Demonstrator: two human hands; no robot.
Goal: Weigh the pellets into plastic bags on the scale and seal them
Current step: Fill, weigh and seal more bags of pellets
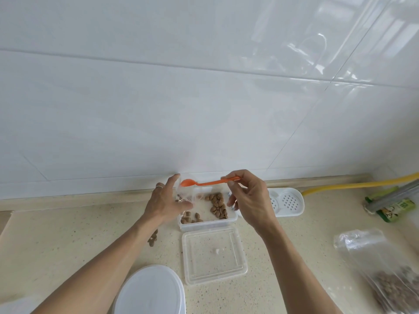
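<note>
Filling step judged in hand: right hand point(249, 200) pinched orange spoon point(204, 183), bowl at 9 o'clock over bag point(189, 196) mouth held wide by left hand point(166, 201); pellets point(217, 203) in tub point(208, 224) below; next, tip gently.

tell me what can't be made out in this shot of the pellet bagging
- Scale: not visible in the head view; whether the left hand hides it cannot be told.
- Small clear bag: partly behind the left hand, so its fill level is unclear.
- Orange spoon in the right hand: too small to tell if it carries pellets.
- Filled bag: cut off by the right and bottom edges.
- White lid: cut off at the bottom.
</note>
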